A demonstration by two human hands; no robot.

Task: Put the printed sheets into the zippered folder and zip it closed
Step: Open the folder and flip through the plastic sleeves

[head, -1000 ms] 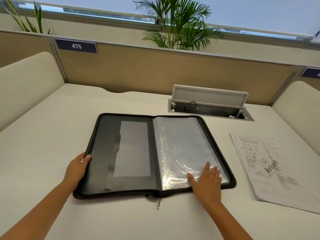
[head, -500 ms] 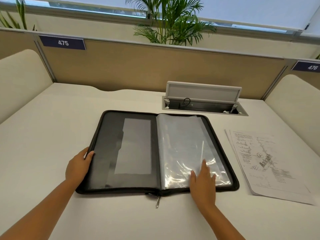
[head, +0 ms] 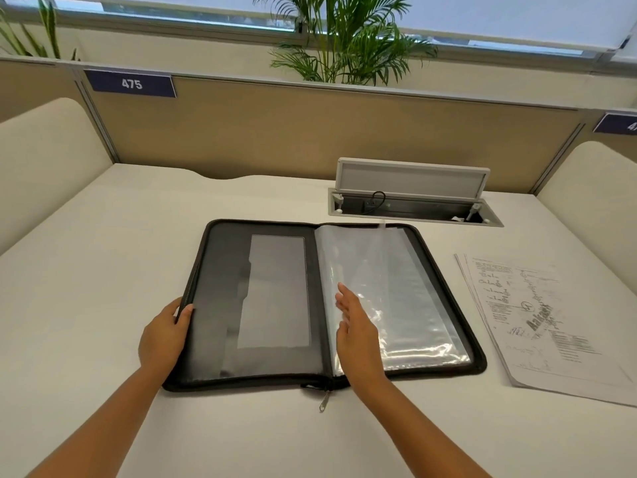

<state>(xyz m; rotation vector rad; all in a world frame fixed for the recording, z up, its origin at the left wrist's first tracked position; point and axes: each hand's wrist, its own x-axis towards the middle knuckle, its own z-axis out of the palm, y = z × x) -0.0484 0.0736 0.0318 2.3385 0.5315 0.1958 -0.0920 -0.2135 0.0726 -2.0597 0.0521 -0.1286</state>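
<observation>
A black zippered folder point(head: 220, 288) lies open flat on the desk, its zipper pull point(head: 324, 403) hanging off the near edge. The right half holds clear plastic sleeves point(head: 406, 298); the top sleeve is lifted and tilted up from its right edge. My right hand point(head: 356, 332) is under that raised sleeve near the spine, fingers spread, pushing it leftward. My left hand point(head: 165, 336) grips the folder's left edge, thumb on the inner cover. A stack of printed sheets point(head: 548, 322) lies on the desk to the right of the folder, untouched.
An open cable hatch point(head: 410, 198) with a raised lid sits in the desk behind the folder. Tan partition panels point(head: 310, 132) wall the back, cream side dividers point(head: 41, 160) stand left and right, and a palm plant point(head: 348, 39) rises beyond.
My right hand moved from the folder's lower right corner toward the spine, lifting the top plastic sleeve up with it. My left hand stayed on the left edge.
</observation>
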